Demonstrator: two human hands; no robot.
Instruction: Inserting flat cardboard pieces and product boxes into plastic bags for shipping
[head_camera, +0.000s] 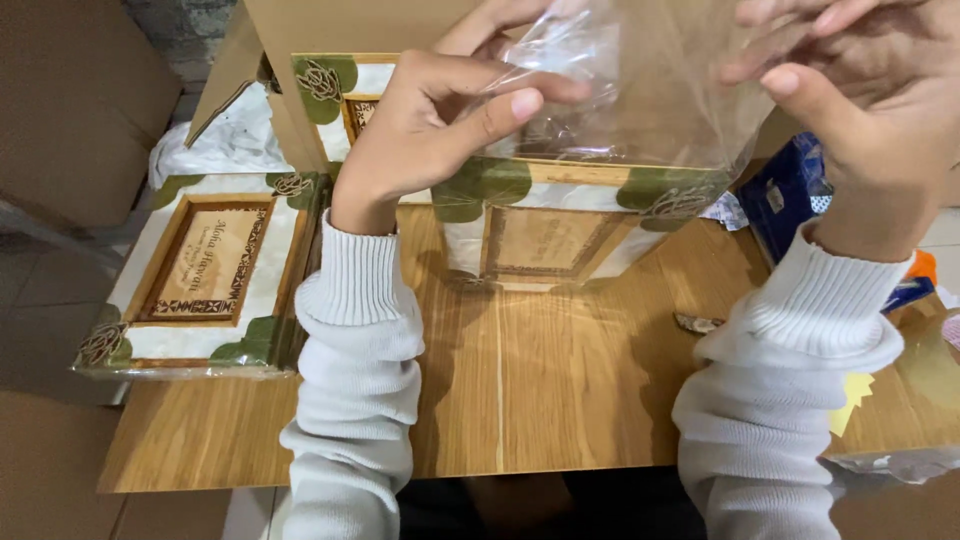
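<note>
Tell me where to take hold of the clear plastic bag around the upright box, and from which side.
Grip the clear plastic bag at its loose top edges, coming from above, one hand per side. The bag stands open over the decorated box, so the slack film up top likely pinches easily. The left hand and right hand already pinch it there.

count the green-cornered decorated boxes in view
3: one box in the plastic bag between both hands, one lying flat at left, one upright behind the left hand. More may be hidden.
</note>
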